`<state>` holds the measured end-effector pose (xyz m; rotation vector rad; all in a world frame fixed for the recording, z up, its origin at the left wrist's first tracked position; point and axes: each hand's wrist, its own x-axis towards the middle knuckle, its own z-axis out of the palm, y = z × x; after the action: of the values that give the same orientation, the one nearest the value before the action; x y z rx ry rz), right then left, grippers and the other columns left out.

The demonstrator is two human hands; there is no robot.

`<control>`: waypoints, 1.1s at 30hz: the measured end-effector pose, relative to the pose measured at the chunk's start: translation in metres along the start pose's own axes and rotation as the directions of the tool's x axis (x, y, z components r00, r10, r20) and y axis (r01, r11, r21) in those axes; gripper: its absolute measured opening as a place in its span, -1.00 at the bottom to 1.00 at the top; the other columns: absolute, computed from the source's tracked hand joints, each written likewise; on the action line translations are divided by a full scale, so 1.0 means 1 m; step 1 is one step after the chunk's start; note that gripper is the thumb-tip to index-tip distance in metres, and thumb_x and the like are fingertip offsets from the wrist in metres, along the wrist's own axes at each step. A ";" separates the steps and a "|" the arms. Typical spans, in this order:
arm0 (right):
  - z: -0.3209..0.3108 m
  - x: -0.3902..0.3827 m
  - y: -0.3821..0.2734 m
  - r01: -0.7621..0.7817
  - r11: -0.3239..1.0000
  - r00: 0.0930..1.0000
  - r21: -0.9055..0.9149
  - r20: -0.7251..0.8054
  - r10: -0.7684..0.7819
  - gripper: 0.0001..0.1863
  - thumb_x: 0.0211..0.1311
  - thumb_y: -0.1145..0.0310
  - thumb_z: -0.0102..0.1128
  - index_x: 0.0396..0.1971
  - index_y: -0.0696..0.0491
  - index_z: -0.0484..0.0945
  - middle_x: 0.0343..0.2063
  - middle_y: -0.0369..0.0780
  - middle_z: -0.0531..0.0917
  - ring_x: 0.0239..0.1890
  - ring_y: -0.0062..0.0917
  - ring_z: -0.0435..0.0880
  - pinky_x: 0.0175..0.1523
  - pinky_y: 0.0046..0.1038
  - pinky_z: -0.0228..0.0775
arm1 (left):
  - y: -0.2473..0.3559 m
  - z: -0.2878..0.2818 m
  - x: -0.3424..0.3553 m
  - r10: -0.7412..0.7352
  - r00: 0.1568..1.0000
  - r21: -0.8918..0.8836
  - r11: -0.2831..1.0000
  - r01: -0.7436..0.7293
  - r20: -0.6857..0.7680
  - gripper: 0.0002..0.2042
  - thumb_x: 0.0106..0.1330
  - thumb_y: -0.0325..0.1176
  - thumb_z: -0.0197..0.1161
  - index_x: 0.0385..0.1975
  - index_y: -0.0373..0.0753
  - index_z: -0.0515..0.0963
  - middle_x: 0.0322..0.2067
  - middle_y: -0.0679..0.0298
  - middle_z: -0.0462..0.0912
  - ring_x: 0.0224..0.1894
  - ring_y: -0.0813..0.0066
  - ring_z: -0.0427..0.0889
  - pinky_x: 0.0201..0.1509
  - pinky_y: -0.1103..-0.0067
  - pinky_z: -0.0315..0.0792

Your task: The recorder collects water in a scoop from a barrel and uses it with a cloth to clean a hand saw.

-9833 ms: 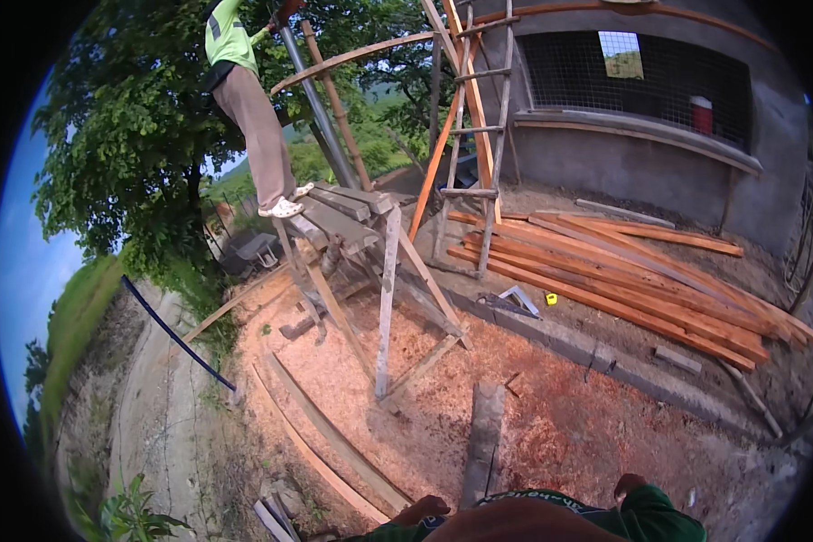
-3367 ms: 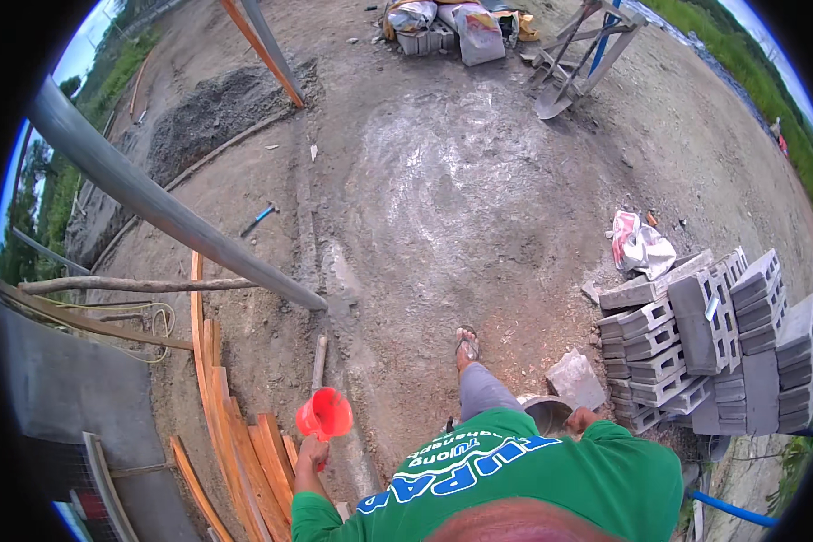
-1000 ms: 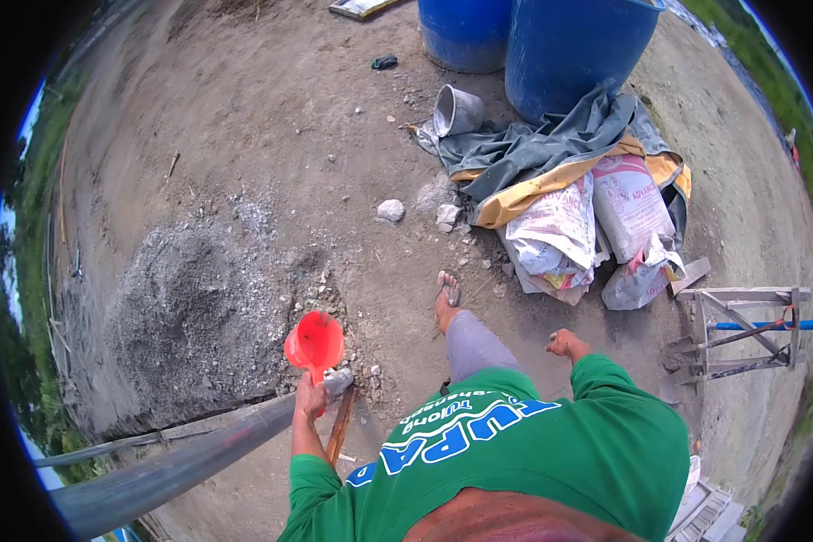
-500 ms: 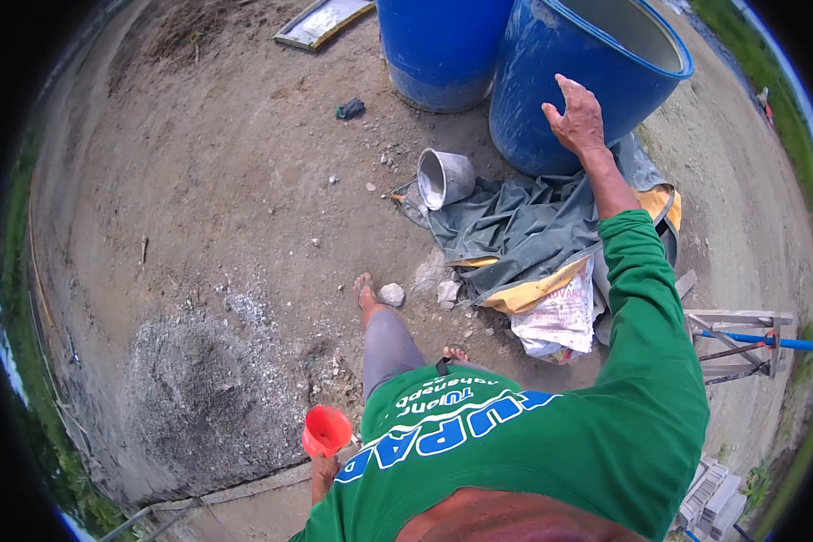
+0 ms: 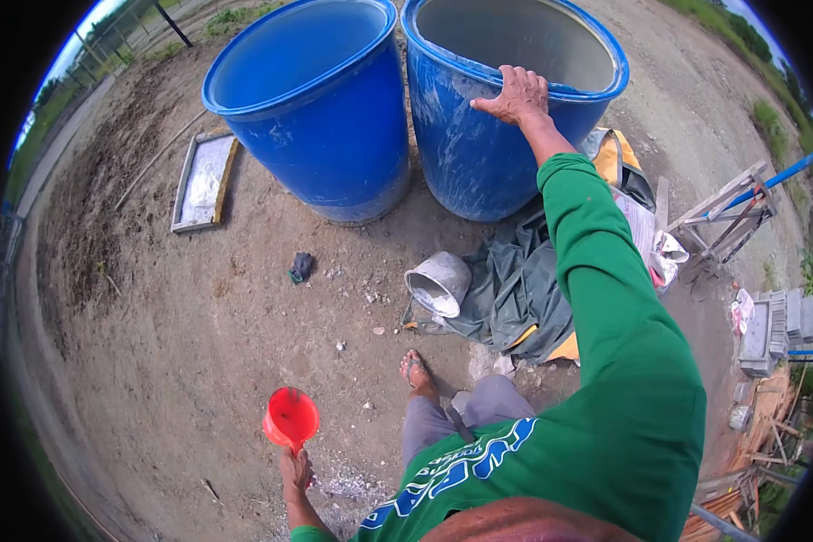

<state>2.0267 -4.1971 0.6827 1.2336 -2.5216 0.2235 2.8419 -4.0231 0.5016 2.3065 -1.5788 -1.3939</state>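
Red plastic fills the left hand: its fingers are closed around the handle of a dipper, held low at the person's left, mouth facing up, above bare soil. The right hand is partly open at the end of a stretched arm, its fingers laid over the near rim of the right drum and its thumb spread out to the left, against the outer side.

The left drum, also blue and open-topped, stands close beside it. Below the right drum, a grey bucket lies tipped on its side at the edge of a crumpled dark tarp. Left of the bucket, a small dark bundle sits on the soil; farther up and left is a shallow tray. At the far right are a wooden stand and stacked blocks.
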 end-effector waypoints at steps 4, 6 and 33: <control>-0.003 0.007 -0.021 -0.032 0.999 0.999 0.010 0.017 0.032 -0.13 -0.21 -0.28 0.28 0.08 -0.01 0.39 0.02 -0.14 0.48 0.15 -0.30 0.37 0.23 -0.24 0.08 | 0.191 -0.082 0.029 0.230 0.967 -0.099 0.966 -0.241 -0.110 -0.86 0.37 -0.28 -0.05 -0.24 -0.20 0.36 -0.70 0.38 0.35 -0.79 0.64 0.33 -0.78 0.62 0.26; 0.003 -0.002 -0.018 -0.004 0.999 0.999 0.052 -0.047 0.006 -0.18 -0.22 -0.19 0.33 0.05 -0.01 0.40 -0.02 -0.15 0.49 0.13 -0.31 0.38 0.22 -0.23 0.10 | 0.274 -0.099 0.024 0.440 0.887 0.023 0.897 -0.441 -0.139 -0.81 0.38 -0.26 -0.04 -0.15 -0.21 0.38 -0.66 0.39 0.37 -0.77 0.67 0.33 -0.76 0.64 0.27; 0.053 -0.499 -0.062 -0.434 0.828 0.849 0.356 -0.147 0.508 -0.78 -0.09 0.18 0.21 -0.41 -0.16 0.43 -0.32 -0.41 0.51 -0.10 -0.50 0.41 0.10 -0.26 -0.04 | 0.610 0.515 0.131 0.148 0.649 0.657 -0.324 -0.681 0.746 -0.80 0.25 -0.38 0.02 -0.40 -0.35 0.55 -0.56 0.11 0.60 -0.55 0.35 0.61 -0.52 0.44 0.49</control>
<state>2.3500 -3.8813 0.4566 0.5875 -2.5956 0.8632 2.0593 -4.1947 0.3904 0.6468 -4.0304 -0.0641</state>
